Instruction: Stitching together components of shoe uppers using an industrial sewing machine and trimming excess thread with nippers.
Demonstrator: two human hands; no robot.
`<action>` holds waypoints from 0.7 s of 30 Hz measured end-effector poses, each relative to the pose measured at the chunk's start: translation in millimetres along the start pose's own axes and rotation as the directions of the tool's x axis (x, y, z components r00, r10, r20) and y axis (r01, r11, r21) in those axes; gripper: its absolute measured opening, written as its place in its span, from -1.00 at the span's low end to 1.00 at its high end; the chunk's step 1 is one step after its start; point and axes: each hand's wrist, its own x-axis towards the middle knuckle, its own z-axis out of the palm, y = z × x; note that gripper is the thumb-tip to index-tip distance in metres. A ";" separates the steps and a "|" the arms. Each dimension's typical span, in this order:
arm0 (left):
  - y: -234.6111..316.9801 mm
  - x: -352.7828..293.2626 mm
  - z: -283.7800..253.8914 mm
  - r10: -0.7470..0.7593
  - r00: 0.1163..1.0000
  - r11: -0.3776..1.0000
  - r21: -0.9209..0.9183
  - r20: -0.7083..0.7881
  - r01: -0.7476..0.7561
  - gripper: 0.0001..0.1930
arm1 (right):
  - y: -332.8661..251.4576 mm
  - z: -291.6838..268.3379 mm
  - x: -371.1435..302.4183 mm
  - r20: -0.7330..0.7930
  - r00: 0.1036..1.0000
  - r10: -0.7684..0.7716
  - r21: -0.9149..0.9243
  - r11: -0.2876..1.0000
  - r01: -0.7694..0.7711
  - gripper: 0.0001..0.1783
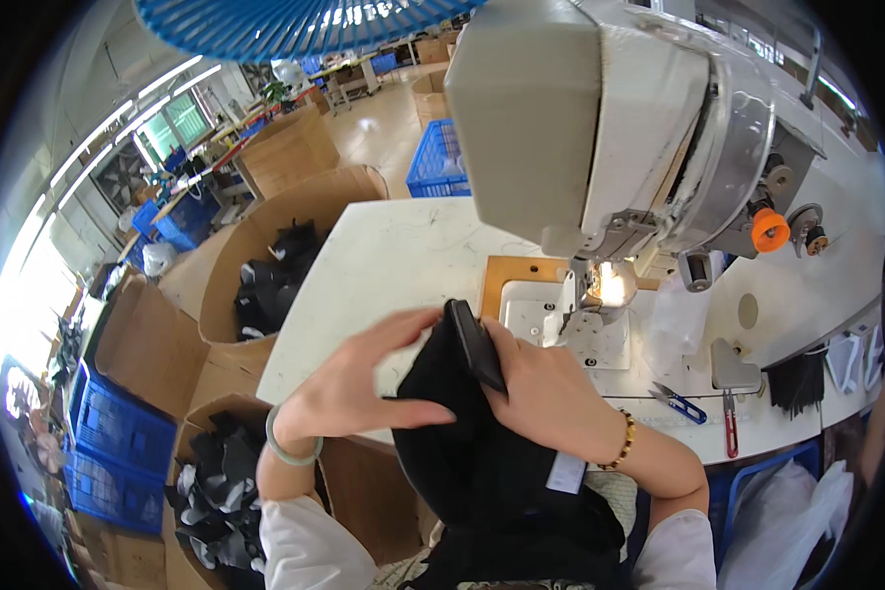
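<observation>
The black fabric piece [462, 433] is held up over the near edge of the white desk [393, 256], just in front of the sewing machine [610, 128], and it drapes down toward the person's lap, where a small white tag [565, 472] hangs from it. The left hand [349, 388] grips it from the left side, loosely curled: the thumb lies along the cloth's lower left part and the fingers arch over its top edge. The right hand [541, 388] clasps it from the right, fingers hidden behind a stiffer dark folded edge [477, 344] that stands up between the two hands. A pale green bangle [290, 447] sits on the left wrist and a beaded bracelet [624, 441] on the right.

Just beyond the hands the machine's lit needle area [610, 285] stands over a white needle plate [560, 329] set in a wooden inset. To the right on the desk lie blue-handled thread snips [680, 403] and a red-handled tool [731, 433], close together. Left of the desk, open cardboard boxes [265, 265] hold more dark pieces, and another box [216, 482] below the left elbow holds black and grey ones. Blue plastic crates [118, 433] stand at far left. A blue fan guard [285, 25] fills the top edge.
</observation>
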 end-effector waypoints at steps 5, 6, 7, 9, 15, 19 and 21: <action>-13.4 33.8 32.0 -0.223 0.959 0.974 0.067 0.176 0.214 -0.45 | 29.7 -8.8 -22.7 0.178 0.983 0.050 0.006 0.999 -0.052 -0.42; -19.4 37.7 40.0 -0.260 0.941 0.953 0.211 0.215 0.215 -0.52 | 42.6 -6.4 -26.7 0.193 0.981 0.020 0.052 0.998 -0.030 -0.46; -32.5 39.6 50.3 -0.258 0.937 0.958 0.191 0.234 0.216 -0.52 | 50.1 -6.6 -30.9 0.206 0.978 -0.011 0.101 0.995 -0.010 -0.50; -58.8 44.5 65.6 -0.234 0.931 0.963 -0.067 0.280 0.262 -0.63 | 55.1 -18.1 -31.1 0.251 0.965 0.068 0.120 0.988 -0.101 -0.50; -37.1 42.8 75.9 -0.271 0.915 0.949 -0.074 0.298 0.305 -0.62 | 74.0 -13.5 -44.3 0.198 0.979 0.040 0.137 0.988 -0.068 -0.51; -18.1 44.8 82.8 -0.293 0.911 0.956 0.102 0.289 0.275 -0.65 | 52.7 -9.5 -48.8 -0.040 0.996 -0.081 0.037 0.996 0.082 -0.59; -21.3 43.3 89.3 -0.227 0.941 0.974 0.075 0.252 0.215 -0.65 | 46.7 -8.2 -52.6 -0.044 0.999 -0.024 -0.006 1.000 0.024 -0.63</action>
